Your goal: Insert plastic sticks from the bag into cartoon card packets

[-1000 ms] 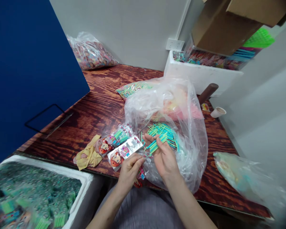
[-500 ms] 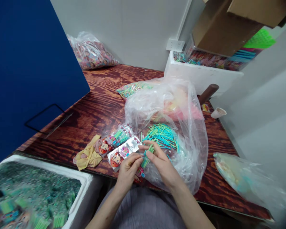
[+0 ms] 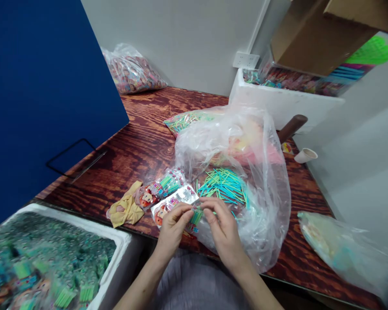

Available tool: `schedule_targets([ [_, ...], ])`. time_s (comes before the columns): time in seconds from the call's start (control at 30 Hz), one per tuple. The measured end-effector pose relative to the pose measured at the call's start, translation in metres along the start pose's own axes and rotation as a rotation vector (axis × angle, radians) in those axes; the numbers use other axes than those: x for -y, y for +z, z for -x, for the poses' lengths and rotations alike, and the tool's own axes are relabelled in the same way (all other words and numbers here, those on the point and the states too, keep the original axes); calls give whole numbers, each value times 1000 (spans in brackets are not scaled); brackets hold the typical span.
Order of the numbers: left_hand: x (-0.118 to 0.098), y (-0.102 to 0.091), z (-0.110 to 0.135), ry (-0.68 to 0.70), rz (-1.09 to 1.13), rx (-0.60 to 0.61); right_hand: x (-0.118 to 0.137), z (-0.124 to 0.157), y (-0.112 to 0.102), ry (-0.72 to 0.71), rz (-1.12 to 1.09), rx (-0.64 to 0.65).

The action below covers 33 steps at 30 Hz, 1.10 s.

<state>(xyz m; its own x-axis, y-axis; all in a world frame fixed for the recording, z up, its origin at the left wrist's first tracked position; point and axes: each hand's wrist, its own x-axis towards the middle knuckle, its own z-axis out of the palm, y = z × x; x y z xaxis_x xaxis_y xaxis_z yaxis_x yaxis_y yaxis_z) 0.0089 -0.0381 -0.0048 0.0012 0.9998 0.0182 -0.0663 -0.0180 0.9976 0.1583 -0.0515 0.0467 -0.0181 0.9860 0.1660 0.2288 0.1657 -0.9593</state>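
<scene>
One little clear bag [image 3: 195, 221] with sticks [image 3: 198, 214] inside is between two hands, over the front of the surface [image 3: 142, 142]. The left hand [image 3: 173, 227] pinches it in its fingers, and the right hand [image 3: 224, 230] grips it too. Close by lie two picture packets [image 3: 152, 193], one heap of loose sticks [image 3: 224, 185] and one yellow cloth [image 3: 126, 209].

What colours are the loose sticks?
The loose sticks are green and blue in the head view.
</scene>
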Motion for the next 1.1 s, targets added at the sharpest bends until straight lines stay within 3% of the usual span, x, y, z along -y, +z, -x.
schedule_targets([
  [0.13,1,-1,2,-2,-12,8,5,-5,0,-39,68,126],
  [0.23,-4,-11,0,5,-42,-14,5,-8,-2,33,-71,115],
  [0.37,-26,-49,-22,95,-198,-109,-5,-8,-11,218,-259,-6],
  [0.47,-37,-81,-53,150,-389,-124,-25,-7,-22,262,-201,13],
  [0.53,-32,-94,-77,168,-498,-81,-43,-8,-32,265,-119,50],
  [0.67,5,-95,-108,264,-741,-40,-80,-23,-59,216,174,-36],
  [0.73,23,-91,-112,306,-887,-55,-93,-36,-75,152,420,-97],
  [0.8,32,-89,-110,344,-978,-107,-100,-51,-87,99,698,-80],
  [0.97,25,-95,-101,406,-982,-191,-102,-74,-92,62,1268,104],
  [1.1,18,-101,-88,379,-936,-211,-104,-79,-82,34,1462,201],
])
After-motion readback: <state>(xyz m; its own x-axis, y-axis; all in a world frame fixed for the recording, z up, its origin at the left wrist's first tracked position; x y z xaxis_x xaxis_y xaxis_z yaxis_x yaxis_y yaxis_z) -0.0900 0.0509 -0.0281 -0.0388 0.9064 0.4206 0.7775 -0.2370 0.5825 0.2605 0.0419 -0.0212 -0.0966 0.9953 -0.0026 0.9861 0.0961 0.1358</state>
